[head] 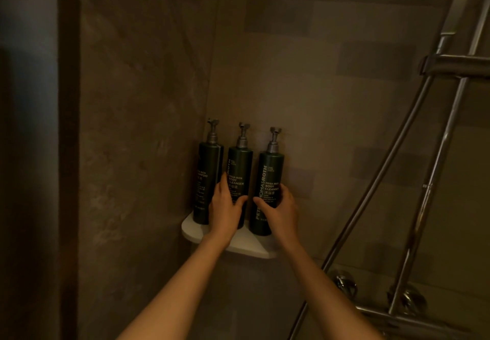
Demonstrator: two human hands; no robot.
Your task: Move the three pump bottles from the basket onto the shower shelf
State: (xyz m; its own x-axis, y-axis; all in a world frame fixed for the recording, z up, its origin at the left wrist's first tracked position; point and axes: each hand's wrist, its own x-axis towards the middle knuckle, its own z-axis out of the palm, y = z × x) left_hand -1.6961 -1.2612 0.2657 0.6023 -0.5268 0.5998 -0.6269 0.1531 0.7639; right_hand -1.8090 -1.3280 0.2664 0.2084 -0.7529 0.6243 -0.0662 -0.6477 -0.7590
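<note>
Three dark green pump bottles with grey pumps stand upright in a row on the white corner shelf (249, 247). The left bottle (206, 178) stands against the side wall with no hand on it. My left hand (225, 207) wraps the lower part of the middle bottle (240, 164). My right hand (281, 207) wraps the lower part of the right bottle (269, 175). The basket is out of view.
Tiled walls meet in the corner behind the shelf. A chrome shower rail (434, 170), a hose (379, 175) and the mixer with its knobs (408, 300) stand to the right. A dark door frame (67, 154) runs down the left side.
</note>
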